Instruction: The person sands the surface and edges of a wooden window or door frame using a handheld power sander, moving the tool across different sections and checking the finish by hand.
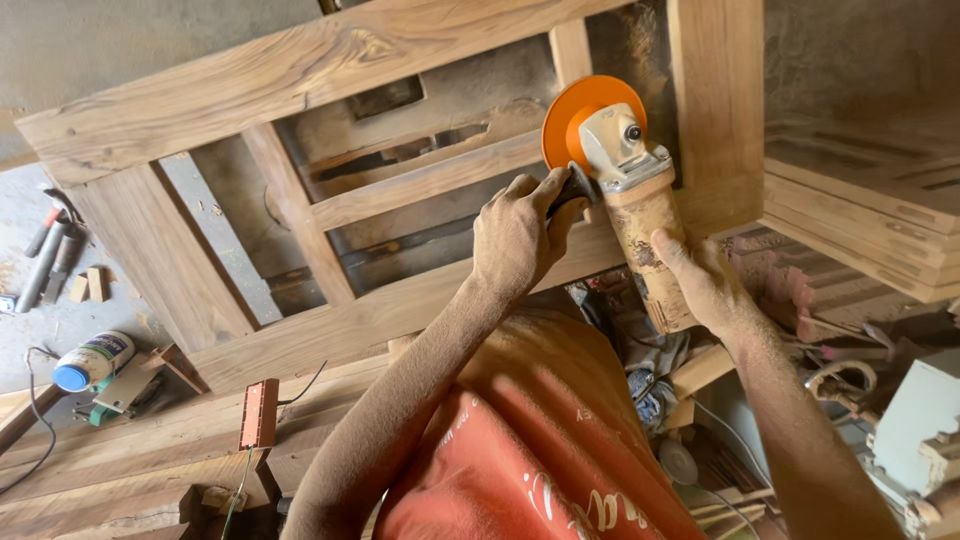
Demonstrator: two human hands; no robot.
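Note:
A dust-coated angle grinder [640, 215] with an orange disc guard [572, 112] rests against a large wooden door frame [300, 70]. My left hand [515, 230] grips the grinder's dark side handle by the disc. My right hand [700, 280] wraps around the grinder's tan body lower down. The disc sits near the frame's upper rail, between a thin vertical slat [570, 50] and a thick right post [715, 100]. Both forearms are covered in sawdust. My orange shirt [540, 440] fills the bottom centre.
A white glue bottle with a blue cap [90, 360] lies at the left near small wood blocks [90, 285] and hand tools [45, 255]. More stacked wooden frames [860, 210] stand at the right. Cables, offcuts and clutter [700, 400] lie below the grinder.

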